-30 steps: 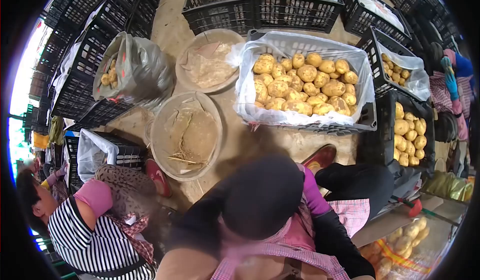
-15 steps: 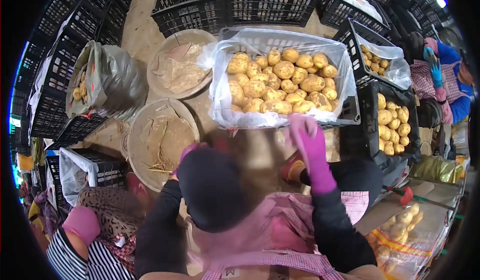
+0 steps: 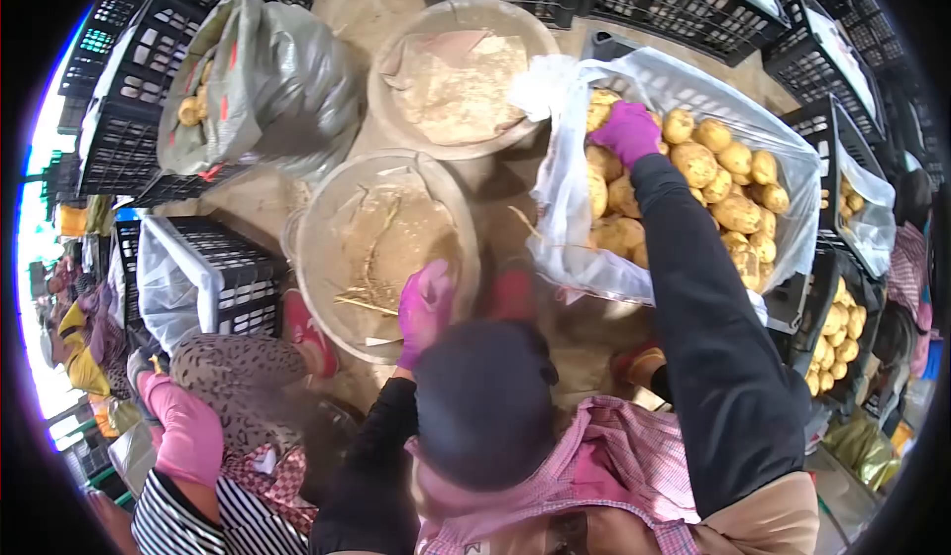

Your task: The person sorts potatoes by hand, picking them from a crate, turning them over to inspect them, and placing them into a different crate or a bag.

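My right hand [image 3: 629, 134], in a purple glove, reaches into the far left part of a liner-lined crate [image 3: 679, 77] of potatoes [image 3: 735, 213]. Its fingers are curled down over a potato [image 3: 600, 111], though the fingertips are partly hidden. My left hand [image 3: 426, 302], gloved in the same purple, is over the right side of the nearer round basin [image 3: 315, 258]. The fingers of that hand point upward, loosely extended, and no object shows in them. Dry stalks [image 3: 367, 303] and dirt lie in this basin.
Behind it stands a second basin [image 3: 381, 94] with dirt and a flat scrap inside. A grey-green sack [image 3: 287, 89] of potatoes is at the left. Black crates [image 3: 684, 10] line the back. A co-worker in a striped top [image 3: 178, 515] sits close on my left.
My right hand has moved from the crate's near edge into the potatoes. My left hand is now more fully visible over the basin. The view has turned, shifting the crate and basins rightward.
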`<state>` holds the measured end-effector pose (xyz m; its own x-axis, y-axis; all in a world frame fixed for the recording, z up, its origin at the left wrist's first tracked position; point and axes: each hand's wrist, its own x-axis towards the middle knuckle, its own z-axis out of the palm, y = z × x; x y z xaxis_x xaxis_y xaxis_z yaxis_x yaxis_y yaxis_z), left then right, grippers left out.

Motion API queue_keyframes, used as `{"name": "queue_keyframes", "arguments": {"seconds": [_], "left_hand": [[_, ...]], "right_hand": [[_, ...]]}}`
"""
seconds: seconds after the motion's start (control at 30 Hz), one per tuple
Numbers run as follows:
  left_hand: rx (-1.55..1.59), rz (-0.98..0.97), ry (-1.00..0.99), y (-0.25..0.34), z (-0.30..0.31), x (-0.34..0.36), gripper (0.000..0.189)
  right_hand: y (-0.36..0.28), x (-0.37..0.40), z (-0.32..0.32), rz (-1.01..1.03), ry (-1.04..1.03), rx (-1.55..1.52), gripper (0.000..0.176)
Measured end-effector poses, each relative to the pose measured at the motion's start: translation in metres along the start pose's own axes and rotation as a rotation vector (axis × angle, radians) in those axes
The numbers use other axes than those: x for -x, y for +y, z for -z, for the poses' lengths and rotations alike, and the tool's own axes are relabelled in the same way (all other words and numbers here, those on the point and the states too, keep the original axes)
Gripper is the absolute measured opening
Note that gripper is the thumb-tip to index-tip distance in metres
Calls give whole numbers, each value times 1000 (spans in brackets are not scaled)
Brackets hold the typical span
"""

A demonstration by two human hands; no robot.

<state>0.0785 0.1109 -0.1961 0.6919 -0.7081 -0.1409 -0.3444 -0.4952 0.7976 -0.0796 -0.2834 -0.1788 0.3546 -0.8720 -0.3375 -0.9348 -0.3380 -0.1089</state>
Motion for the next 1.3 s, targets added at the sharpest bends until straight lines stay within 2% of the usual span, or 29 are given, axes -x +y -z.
{"name": "queue_keyframes", "arguments": {"seconds": [0.03,0.1,0.17,0.23,0.27,0.3,0.33,0.37,0.4,0.43,0.5,0.6,0.67,0.77,0.8,0.87,0.97,1.0,1.07,1.1,1.17,1.2,1.27,1.3], "left_hand": [[49,-24,-10,-1,7,-3,35],[130,-76,-2,8,31,-12,27],[120,-173,45,54,65,-24,25],[263,-136,49,112,98,-26,24],[327,-83,106,143,107,-18,24],[388,-31,159,173,114,-8,25],[426,-107,133,199,119,7,27],[459,-183,103,219,120,25,28],[520,-229,28,231,113,43,31],[442,-270,-50,242,100,55,32],[276,-346,-195,267,70,76,36],[543,-179,-381,282,17,99,59],[661,-85,-493,273,-12,113,72],[275,-348,-464,278,-38,142,84],[380,-342,-441,280,-44,150,76],[355,-425,-420,265,-65,149,66],[336,-537,-335,263,-80,141,51],[339,-564,-301,263,-84,139,47],[428,-498,-415,267,-102,124,40],[471,-478,-463,270,-106,116,37],[190,-793,-501,280,-104,100,27],[161,-939,-446,291,-105,95,28],[57,-1124,-499,293,-115,77,38],[60,-1110,-550,293,-115,75,38]], "right_hand": [[5,-5,8,36,-67,-51,86],[5,5,10,32,74,-62,85],[14,11,2,74,253,-176,83],[42,12,-19,157,454,-388,82],[51,27,-7,213,357,-750,83],[42,73,26,210,263,-1026,83],[49,99,37,263,190,-1059,79],[37,155,67,201,14,-1370,75],[37,193,82,285,20,-1395,74],[50,195,60,283,76,-1276,75],[43,261,89,196,-83,-1415,73],[56,305,53,392,211,-1282,70],[59,340,40,374,497,-1035,69],[56,390,37,308,806,-743,59],[58,397,35,323,881,-642,57],[60,404,21,304,985,-547,54],[66,399,10,231,848,-765,61],[75,396,3,247,667,-967,65],[104,381,1,251,311,-1330,73],[109,378,6,224,319,-1304,75],[119,381,24,170,335,-1243,81],[123,384,41,197,389,-1141,85],[133,389,51,188,426,-1123,85],[136,390,56,197,442,-1119,85]]}}
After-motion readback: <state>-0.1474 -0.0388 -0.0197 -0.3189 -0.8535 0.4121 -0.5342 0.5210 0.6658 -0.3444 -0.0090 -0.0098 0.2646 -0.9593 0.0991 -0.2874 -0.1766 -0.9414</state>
